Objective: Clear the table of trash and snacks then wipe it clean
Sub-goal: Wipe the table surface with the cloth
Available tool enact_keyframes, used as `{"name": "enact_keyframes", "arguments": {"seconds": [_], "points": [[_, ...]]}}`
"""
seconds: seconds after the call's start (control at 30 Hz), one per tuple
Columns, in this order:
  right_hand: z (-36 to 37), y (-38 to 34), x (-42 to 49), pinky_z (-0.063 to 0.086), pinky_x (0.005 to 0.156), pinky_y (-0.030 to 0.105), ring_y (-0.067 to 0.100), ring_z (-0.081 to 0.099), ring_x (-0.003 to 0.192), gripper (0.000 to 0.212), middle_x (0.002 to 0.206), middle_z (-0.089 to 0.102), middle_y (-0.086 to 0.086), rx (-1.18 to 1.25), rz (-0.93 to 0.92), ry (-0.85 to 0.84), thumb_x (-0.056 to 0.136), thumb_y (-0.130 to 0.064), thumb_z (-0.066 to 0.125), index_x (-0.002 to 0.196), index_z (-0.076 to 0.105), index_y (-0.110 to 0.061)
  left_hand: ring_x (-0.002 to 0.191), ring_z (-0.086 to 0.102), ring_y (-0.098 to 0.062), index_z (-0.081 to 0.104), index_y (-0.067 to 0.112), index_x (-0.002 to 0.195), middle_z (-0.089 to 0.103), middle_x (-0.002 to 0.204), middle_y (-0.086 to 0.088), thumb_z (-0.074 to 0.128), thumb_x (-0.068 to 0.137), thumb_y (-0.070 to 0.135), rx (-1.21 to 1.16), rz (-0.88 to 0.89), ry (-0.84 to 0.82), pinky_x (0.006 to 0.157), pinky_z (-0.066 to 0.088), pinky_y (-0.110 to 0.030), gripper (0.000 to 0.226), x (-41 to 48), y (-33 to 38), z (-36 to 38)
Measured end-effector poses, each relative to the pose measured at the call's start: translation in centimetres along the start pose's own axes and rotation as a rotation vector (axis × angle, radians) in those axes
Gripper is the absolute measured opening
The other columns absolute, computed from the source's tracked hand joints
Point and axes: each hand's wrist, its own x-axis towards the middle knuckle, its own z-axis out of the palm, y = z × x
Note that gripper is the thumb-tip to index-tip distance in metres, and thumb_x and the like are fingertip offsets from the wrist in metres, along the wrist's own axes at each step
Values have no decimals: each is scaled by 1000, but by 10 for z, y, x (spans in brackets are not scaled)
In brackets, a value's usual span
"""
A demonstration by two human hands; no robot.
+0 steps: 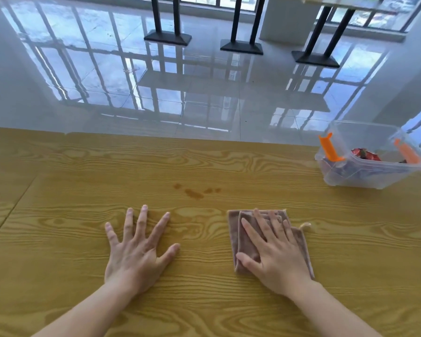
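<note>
A folded pinkish-brown cloth lies on the wooden table, right of centre. My right hand rests flat on top of it, fingers spread, pressing rather than gripping. My left hand lies flat on the bare wood with fingers apart and holds nothing. A few brown spill stains mark the wood just beyond both hands, between them. A clear plastic bin with orange latches stands at the far right edge of the table and holds red snack packets.
The table's far edge runs across the middle of the view, with glossy tiled floor beyond it. Black table pedestals stand on the floor further back. A seam in the tabletop runs diagonally at the left.
</note>
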Motion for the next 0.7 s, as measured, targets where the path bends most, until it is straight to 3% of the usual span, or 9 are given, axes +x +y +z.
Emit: {"name": "enact_keyframes", "arguments": {"seconds": [0.07, 0.17, 0.23, 0.33, 0.43, 0.57, 0.63, 0.7], "points": [[-15, -2, 57, -17, 119, 53, 26, -30, 149, 83, 164, -25, -7, 73, 191, -45, 82, -86, 5, 154, -11, -47, 147, -24, -29, -22, 57, 143, -17, 163, -1, -1, 76, 90, 3, 0, -5, 111, -15, -68, 77, 0, 0, 0], [-23, -25, 134, -20, 115, 62, 37, -30, 147, 79, 164, -27, 0, 147, 330, -123, 88, -79, 9, 155, -11, -43, 147, -25, -27, -22, 59, 141, -18, 164, 0, -1, 75, 91, -14, -11, 2, 112, -15, -67, 76, -1, 1, 0], [-25, -35, 141, -18, 115, 64, 36, -31, 147, 73, 164, -27, -1, 128, 243, -128, 91, -73, 12, 155, -10, -45, 147, -27, -26, -23, 59, 141, -18, 164, 1, -1, 75, 91, -15, -16, -9, 112, -15, -66, 76, -1, 1, -2], [-9, -27, 74, -14, 119, 56, 27, -32, 147, 68, 164, -26, -6, 78, -9, -60, 91, -73, 12, 152, -10, -52, 146, -28, -26, -24, 58, 141, -21, 163, 1, -3, 75, 91, -16, -12, -13, 112, -16, -67, 76, -4, 1, -3], [8, -10, -1, -1, 120, 51, 28, -10, 154, 71, 169, -6, -5, -31, -114, 50, 93, -74, 16, 156, 4, -46, 145, -29, -27, -25, 58, 141, -23, 162, 0, -4, 74, 91, -13, -9, -15, 111, -17, -67, 77, -2, 1, -2], [-10, -3, 54, -13, 120, 53, 25, -30, 149, 80, 164, -27, -7, 52, 132, -55, 85, -82, 8, 154, -10, -47, 145, -29, -28, -25, 58, 141, -22, 162, -1, -3, 75, 91, -17, -8, -18, 111, -17, -67, 77, -2, 1, -3], [-19, -19, 108, -16, 117, 60, 32, -32, 147, 80, 163, -29, -2, 137, 281, -92, 86, -80, 10, 154, -12, -45, 145, -29, -27, -25, 58, 140, -21, 163, 0, -3, 74, 91, -22, -16, -13, 111, -17, -67, 77, -3, 2, -3], [-25, -38, 146, -17, 114, 66, 38, -31, 146, 76, 163, -28, 0, 156, 294, -132, 89, -76, 13, 155, -10, -46, 145, -29, -26, -25, 59, 140, -21, 163, 1, -3, 74, 91, -26, -18, -10, 111, -16, -66, 76, -2, 3, -4]]}}
